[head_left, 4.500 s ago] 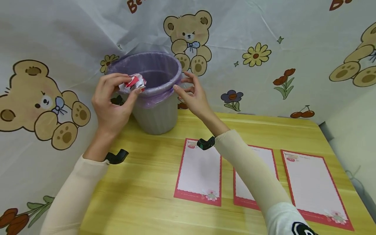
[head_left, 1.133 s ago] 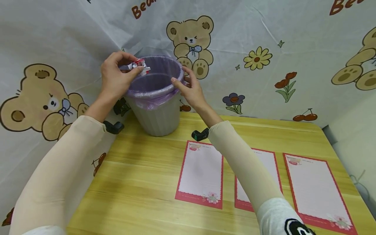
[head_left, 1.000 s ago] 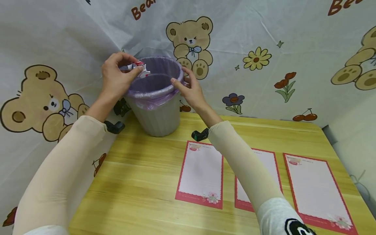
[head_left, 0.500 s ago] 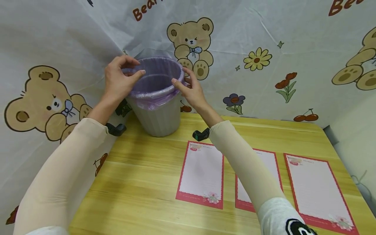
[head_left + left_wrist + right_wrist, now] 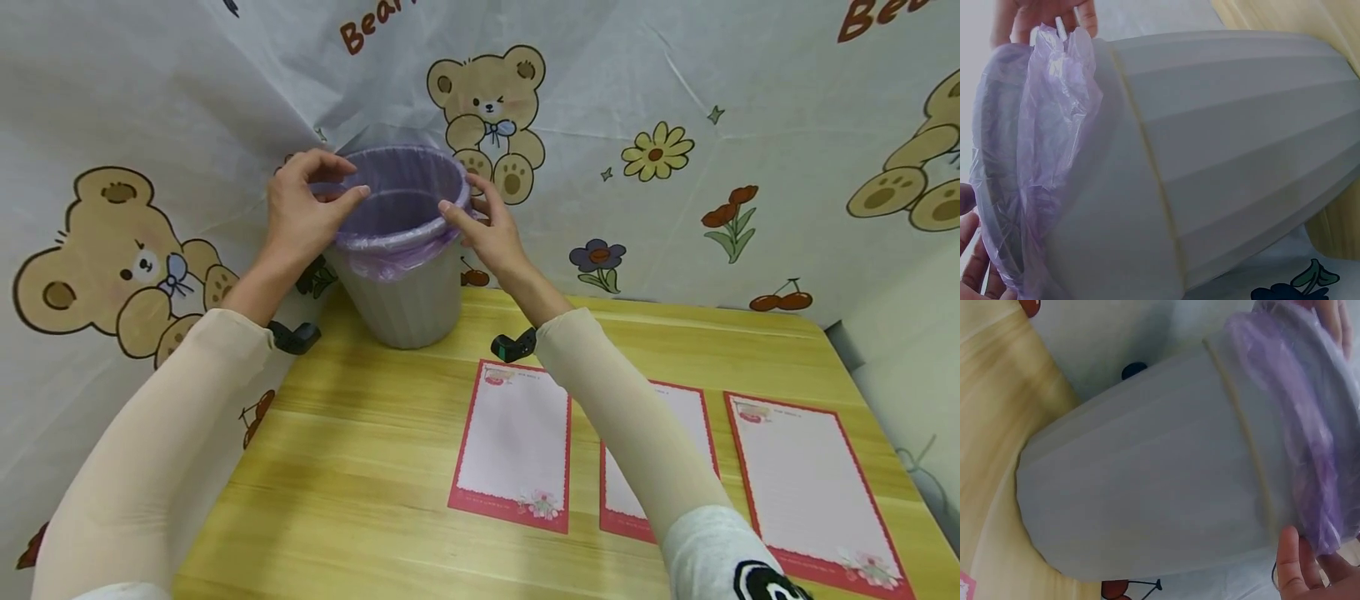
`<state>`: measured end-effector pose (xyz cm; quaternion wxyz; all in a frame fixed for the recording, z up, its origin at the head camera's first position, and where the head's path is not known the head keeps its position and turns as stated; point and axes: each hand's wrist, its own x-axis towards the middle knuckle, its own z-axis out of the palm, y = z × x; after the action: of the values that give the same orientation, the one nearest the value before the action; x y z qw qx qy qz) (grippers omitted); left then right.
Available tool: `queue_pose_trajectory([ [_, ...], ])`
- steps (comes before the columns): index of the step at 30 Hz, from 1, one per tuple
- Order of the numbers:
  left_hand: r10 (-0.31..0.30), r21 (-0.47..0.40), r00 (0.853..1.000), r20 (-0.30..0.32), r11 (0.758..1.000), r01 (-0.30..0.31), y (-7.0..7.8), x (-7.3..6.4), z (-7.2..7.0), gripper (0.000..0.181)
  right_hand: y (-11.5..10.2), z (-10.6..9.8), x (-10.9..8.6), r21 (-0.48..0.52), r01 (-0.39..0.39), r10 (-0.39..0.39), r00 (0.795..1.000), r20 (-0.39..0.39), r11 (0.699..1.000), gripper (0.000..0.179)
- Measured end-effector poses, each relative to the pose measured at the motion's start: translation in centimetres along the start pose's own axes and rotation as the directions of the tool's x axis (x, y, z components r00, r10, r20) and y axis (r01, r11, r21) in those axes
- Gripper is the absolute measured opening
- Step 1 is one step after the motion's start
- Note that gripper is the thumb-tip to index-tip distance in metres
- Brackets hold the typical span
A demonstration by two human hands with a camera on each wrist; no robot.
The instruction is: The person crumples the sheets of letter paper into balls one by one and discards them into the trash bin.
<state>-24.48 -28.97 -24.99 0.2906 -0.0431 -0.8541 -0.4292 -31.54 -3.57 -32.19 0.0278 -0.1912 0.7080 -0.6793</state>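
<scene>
A grey trash can [image 5: 408,308] stands upright at the back left of the table, lined with a purple plastic bag [image 5: 393,260] folded over its rim. My left hand [image 5: 300,204] is at the can's left rim, thumb and fingers apart with nothing between them. On the other side, my right hand [image 5: 491,233] holds the rim, its thumb over the edge and its fingers against the outside. In the right wrist view those fingers [image 5: 1289,559] lie close to the bag's lower edge. The bottom of the can's inside is hidden.
Three red-bordered sheets of paper lie on the wooden table [image 5: 337,467]: a left sheet [image 5: 513,442], a middle sheet [image 5: 678,417] partly under the right forearm, and a right sheet [image 5: 817,483]. A bear-print cloth [image 5: 585,83] hangs close behind the can.
The left hand carried a crumpled red-and-white paper ball over the can's opening and let it go; the ball is out of sight. The right hand came onto the rim.
</scene>
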Motion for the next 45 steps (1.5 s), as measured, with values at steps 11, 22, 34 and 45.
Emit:
queue_pose_trajectory([
  [11,0.005,-0.024,1.0,-0.017,1.0,-0.006,-0.6,-0.7,-0.2,0.034,0.1,-0.6,-0.7,0.032,0.068,-0.069,0.997,0.016,0.997,0.065],
  [22,0.027,-0.089,0.997,-0.067,0.995,-0.033,-0.5,-2.0,-0.8,0.031,1.3,-2.6,-1.5,0.041,0.107,-0.106,0.994,-0.003,0.993,0.059],
  [34,0.083,-0.165,0.992,-0.095,0.981,-0.098,-0.8,-4.1,-1.1,0.028,3.1,-6.4,-3.9,-0.049,0.074,-0.074,0.997,0.004,0.996,0.057],
  [45,0.125,-0.223,0.987,-0.103,0.964,-0.145,-1.1,-7.1,-1.1,0.028,6.3,-8.4,-6.1,-0.094,0.008,-0.009,1.0,-0.007,0.996,0.057],
])
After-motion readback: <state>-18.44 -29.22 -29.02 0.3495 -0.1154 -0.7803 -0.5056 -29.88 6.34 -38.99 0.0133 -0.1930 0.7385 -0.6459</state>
